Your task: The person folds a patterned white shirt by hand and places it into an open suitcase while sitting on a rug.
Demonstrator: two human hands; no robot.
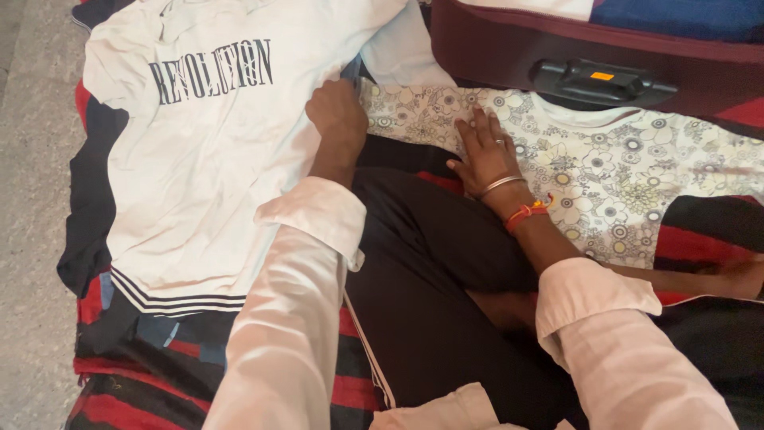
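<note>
A white T-shirt (199,159) with dark printed letters and a striped hem lies flat at the left. My left hand (338,115) rests on its right edge, fingers curled under, where it meets a floral-patterned cloth (605,175). On that floral cloth my right hand (485,151) presses flat with fingers spread; it wears a ring, a metal bangle and a red thread at the wrist. Both arms are in pale pink sleeves.
A maroon suitcase (493,48) with a black handle (597,80) lies open at the top right, blue and white cloth inside. My dark-trousered leg (430,271) is folded between the arms. A red and black striped blanket (135,390) lies beneath; grey floor (32,199) at left.
</note>
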